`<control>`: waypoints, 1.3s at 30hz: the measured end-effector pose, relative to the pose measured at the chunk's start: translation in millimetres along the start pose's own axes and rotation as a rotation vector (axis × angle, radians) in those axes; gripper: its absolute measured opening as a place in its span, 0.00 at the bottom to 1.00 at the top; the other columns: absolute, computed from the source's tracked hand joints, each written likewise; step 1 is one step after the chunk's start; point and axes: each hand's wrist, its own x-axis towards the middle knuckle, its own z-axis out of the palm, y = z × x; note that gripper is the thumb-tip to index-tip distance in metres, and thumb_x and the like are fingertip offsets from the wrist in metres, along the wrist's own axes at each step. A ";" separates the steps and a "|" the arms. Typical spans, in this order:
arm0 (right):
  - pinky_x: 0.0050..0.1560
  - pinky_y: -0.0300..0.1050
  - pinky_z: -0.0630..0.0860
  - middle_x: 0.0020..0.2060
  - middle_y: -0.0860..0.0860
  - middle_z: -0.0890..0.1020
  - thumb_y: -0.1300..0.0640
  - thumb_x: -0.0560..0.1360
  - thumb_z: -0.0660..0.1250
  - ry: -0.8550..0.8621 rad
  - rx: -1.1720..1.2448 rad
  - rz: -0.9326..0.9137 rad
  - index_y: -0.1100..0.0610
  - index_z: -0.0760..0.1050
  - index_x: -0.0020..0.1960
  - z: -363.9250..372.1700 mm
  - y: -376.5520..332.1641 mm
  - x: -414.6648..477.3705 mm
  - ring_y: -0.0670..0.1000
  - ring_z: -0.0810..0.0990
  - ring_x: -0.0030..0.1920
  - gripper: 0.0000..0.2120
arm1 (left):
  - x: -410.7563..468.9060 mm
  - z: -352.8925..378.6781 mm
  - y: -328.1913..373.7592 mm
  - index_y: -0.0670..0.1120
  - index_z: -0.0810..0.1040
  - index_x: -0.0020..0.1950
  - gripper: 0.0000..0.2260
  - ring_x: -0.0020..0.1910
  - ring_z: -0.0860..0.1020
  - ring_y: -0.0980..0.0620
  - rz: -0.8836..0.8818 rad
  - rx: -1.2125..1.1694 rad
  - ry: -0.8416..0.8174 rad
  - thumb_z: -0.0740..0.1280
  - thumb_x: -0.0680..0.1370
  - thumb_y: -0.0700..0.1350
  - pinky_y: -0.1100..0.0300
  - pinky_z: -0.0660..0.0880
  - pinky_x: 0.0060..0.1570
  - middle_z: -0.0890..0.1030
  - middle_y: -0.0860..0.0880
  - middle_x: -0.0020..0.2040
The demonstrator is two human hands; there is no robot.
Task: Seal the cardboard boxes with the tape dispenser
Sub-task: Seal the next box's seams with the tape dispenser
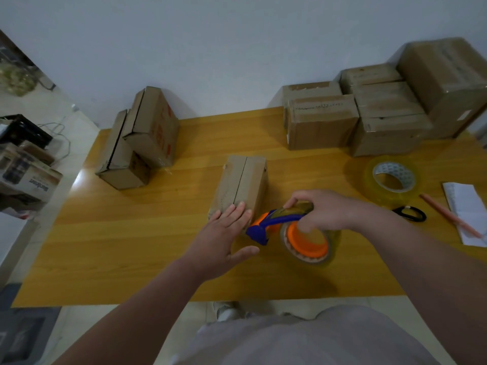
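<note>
One wide-angle head view looks down and forward, close over the table [131, 246], toward the wall [210, 48].

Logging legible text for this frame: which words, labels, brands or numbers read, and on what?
Nothing reads with certainty.
Red print on the leaning cardboard box: blurred.
Dark brand word on the white carton, floor left: upside down, blurred.
Blue marks on the spare tape roll core: too small.
Print on the stacked boxes: blurred.
White sticker on the large box: unreadable.
</note>
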 end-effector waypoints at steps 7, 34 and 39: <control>0.34 0.40 0.70 0.48 0.49 0.76 0.54 0.67 0.72 -0.040 -0.150 0.087 0.47 0.74 0.58 12.2 18.6 0.0 0.48 0.75 0.41 0.20 | -0.6 -2.7 2.6 0.53 0.44 0.79 0.44 0.76 0.38 0.58 -0.017 0.058 -0.008 0.42 0.69 0.76 0.59 0.36 0.73 0.39 0.56 0.76; 0.53 0.43 0.72 0.57 0.49 0.74 0.44 0.75 0.68 0.709 -0.054 -0.130 0.48 0.70 0.70 48.9 34.4 -10.3 0.50 0.74 0.59 0.25 | 29.6 -81.8 8.6 0.43 0.82 0.46 0.08 0.36 0.78 0.46 -0.161 0.043 0.515 0.63 0.80 0.40 0.52 0.74 0.31 0.81 0.48 0.37; 0.62 0.27 0.62 0.66 0.43 0.68 0.44 0.69 0.74 0.498 0.240 -0.282 0.49 0.62 0.75 44.6 2.5 -9.1 0.39 0.65 0.66 0.39 | 45.2 -124.0 19.2 0.43 0.83 0.50 0.08 0.51 0.77 0.51 -0.229 -0.052 0.331 0.64 0.79 0.41 0.63 0.68 0.44 0.81 0.51 0.46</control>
